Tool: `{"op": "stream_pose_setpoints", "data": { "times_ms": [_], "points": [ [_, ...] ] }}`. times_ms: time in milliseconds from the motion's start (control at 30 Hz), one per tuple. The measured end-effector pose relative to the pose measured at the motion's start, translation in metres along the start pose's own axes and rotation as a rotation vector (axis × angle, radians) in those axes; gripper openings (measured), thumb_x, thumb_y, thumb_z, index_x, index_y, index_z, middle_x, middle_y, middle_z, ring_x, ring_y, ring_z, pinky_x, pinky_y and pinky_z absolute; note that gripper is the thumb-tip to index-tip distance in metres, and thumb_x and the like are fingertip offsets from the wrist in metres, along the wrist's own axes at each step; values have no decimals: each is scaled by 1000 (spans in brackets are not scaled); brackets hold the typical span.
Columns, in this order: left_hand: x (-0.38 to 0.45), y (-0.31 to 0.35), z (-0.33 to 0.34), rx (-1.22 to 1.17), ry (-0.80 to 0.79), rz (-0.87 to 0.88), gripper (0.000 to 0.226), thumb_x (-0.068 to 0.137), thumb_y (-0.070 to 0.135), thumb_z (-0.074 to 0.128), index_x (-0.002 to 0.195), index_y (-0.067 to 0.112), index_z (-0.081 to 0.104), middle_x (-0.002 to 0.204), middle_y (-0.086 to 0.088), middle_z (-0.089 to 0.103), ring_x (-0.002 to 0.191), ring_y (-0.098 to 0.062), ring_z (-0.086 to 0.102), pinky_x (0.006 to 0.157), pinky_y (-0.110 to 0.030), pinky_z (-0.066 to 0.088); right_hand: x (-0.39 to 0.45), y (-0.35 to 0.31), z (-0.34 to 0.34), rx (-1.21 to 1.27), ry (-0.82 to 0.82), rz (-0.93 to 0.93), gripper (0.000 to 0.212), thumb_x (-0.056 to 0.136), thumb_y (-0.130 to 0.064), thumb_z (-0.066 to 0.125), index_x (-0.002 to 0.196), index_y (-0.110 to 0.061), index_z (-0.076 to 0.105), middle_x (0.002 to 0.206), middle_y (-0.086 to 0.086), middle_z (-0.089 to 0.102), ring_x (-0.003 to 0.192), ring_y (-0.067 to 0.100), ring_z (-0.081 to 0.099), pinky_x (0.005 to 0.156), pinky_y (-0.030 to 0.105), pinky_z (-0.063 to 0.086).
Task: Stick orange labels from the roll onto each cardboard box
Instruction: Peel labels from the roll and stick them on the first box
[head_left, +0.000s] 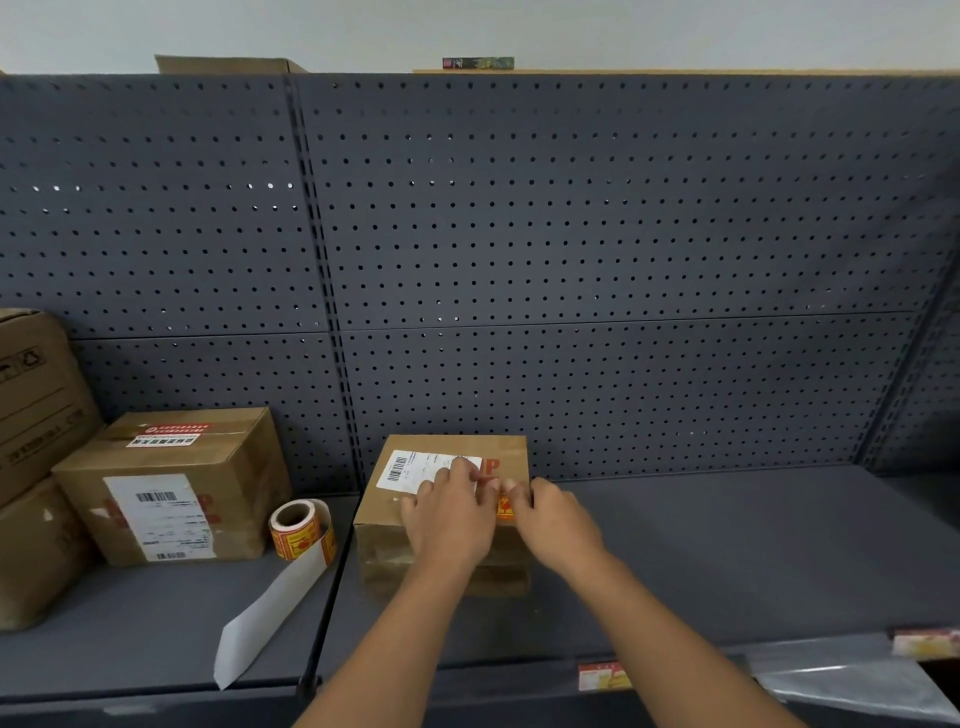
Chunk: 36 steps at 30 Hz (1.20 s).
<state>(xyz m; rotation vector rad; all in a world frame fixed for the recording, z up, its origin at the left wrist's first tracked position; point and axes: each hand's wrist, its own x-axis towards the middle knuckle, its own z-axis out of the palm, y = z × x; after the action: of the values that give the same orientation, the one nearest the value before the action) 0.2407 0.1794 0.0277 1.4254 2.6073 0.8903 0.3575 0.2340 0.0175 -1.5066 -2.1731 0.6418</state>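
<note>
An orange label (505, 508) is pressed onto the cardboard box (449, 499) top by the flat fingers of the left hand (451, 512) and right hand (551, 514). The label roll (301, 529) is left of both hands on the shelf (727, 545).

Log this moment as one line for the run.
step: pressing orange label onto small cardboard box | left hand, right hand: on box | label roll: left, on shelf

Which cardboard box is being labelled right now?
The small box right of the label roll: both hands press on its top beside an orange label. The boxes at left are untouched.
</note>
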Motion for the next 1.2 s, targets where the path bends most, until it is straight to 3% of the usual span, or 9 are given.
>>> {"op": "stream_pose_setpoints", "data": {
  "times_ms": [300, 500, 633, 733, 833, 900, 967, 1100, 1200],
  "points": [
    [-1, -1, 1, 12, 24, 27, 19, 107, 40, 45, 123, 36, 53, 127, 11, 62, 118, -17, 54, 100, -40, 33, 2, 7, 2, 99, -1, -61, 37, 111, -41, 34, 96, -18, 58, 87, -1, 65, 78, 16, 64, 70, 39, 54],
    [3, -10, -14, 15, -168, 107, 35, 105, 50, 38, 134, 36, 50, 133, 7, 55, 127, -21, 47, 108, -46, 30, 2, 9, -17, 237, -142, -38, 55, 98, -70, 46, 80, -20, 57, 74, -3, 62, 68, 16, 62, 63, 32, 48],
    [7, -14, -20, 18, -306, 139, 39, 103, 45, 45, 142, 38, 44, 139, 4, 49, 133, -23, 41, 111, -46, 25, -5, 4, -24, 230, -318, -77, 24, 104, -51, 51, 96, -29, 57, 85, -6, 64, 69, 11, 62, 59, 25, 48],
    [10, -14, -22, 6, -343, 133, 38, 105, 36, 45, 143, 37, 44, 139, 3, 50, 131, -23, 42, 110, -47, 26, -5, 4, -26, 257, -363, -27, 19, 109, -40, 46, 111, -24, 57, 86, -1, 63, 67, 14, 60, 55, 26, 48],
    [13, -15, -31, -106, -408, 109, 35, 103, 23, 51, 136, 36, 50, 127, 5, 57, 116, -19, 52, 105, -44, 44, -3, 2, -32, 251, -417, 34, 22, 110, -35, 41, 113, -23, 59, 87, 0, 64, 65, 13, 59, 52, 24, 46],
    [19, -20, -40, -241, -415, 72, 30, 102, 17, 53, 129, 30, 54, 111, 6, 62, 99, -14, 59, 81, -31, 54, -1, -2, -37, 206, -399, 69, 31, 109, -41, 40, 101, -19, 60, 88, 3, 67, 62, 13, 60, 53, 26, 46],
    [28, -29, -53, -258, -309, 89, 25, 102, 18, 54, 126, 25, 60, 111, 4, 64, 93, -10, 59, 70, -25, 49, 3, -7, -41, 155, -308, 95, 41, 107, -53, 40, 97, -17, 59, 89, 4, 68, 65, 14, 63, 55, 27, 48],
    [53, -63, -66, -43, -18, 124, 29, 98, 29, 58, 125, 25, 66, 125, -1, 62, 113, -23, 56, 93, -39, 50, 14, -12, -41, 240, -126, 101, 37, 105, -52, 45, 102, -18, 59, 94, -1, 66, 82, 14, 62, 71, 32, 50],
    [62, -90, -66, 17, -101, -6, 44, 100, 43, 54, 139, 24, 52, 139, -7, 50, 126, -33, 49, 103, -47, 47, 21, -10, -32, 348, -72, 136, 35, 105, -50, 48, 108, -17, 59, 96, 0, 66, 85, 16, 61, 70, 32, 47]
  ]
}}
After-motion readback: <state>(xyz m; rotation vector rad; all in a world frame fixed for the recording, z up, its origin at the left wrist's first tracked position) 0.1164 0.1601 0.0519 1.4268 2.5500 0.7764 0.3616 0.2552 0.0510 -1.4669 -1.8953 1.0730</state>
